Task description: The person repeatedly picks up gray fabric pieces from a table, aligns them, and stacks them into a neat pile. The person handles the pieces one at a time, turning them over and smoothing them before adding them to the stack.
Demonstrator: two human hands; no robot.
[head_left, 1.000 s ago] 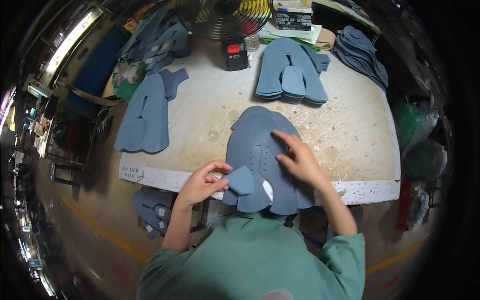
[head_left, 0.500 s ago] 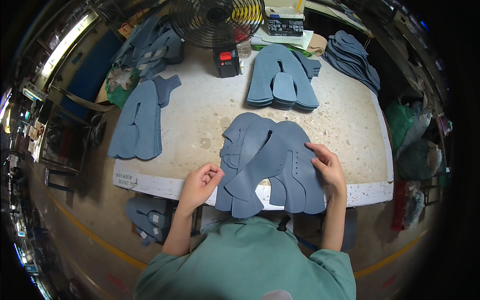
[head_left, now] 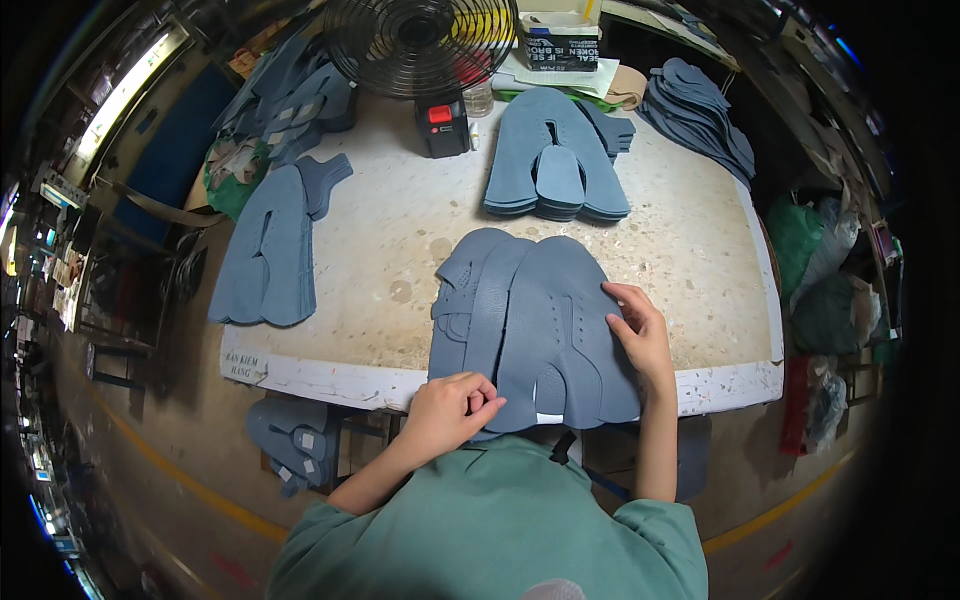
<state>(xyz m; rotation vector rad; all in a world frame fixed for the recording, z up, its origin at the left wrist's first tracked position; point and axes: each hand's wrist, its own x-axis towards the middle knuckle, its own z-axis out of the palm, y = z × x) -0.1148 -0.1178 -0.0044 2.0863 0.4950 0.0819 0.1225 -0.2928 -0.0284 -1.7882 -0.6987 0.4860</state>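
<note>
In front of me lie several overlapping blue-grey leather shoe upper pieces (head_left: 545, 310), with punched holes and curved cut edges, partly over the table's front edge. My left hand (head_left: 455, 405) is at their lower edge, its fingers curled and its thumb and fingertips pinched at the corner of the top piece. My right hand (head_left: 642, 338) rests by the right edge of the same top piece, its thumb and forefinger apart and touching the border. Other leather pieces (head_left: 460, 270) with perforated tips show from under it on the left.
On the white table (head_left: 380, 240) stand a left stack of cut pieces (head_left: 265, 245), a far stack (head_left: 555, 150) and a wavy pile (head_left: 695, 115) at the right corner. A black fan (head_left: 420, 40) sits at the back beside a printed box (head_left: 560, 45). More pieces (head_left: 290, 435) lie below the table on the left.
The top piece, whose left arm lay slanting across the others, now lies straighter, its lower corner swung to the right. My left hand moved right and nearer to me; the right stayed at the edge.
</note>
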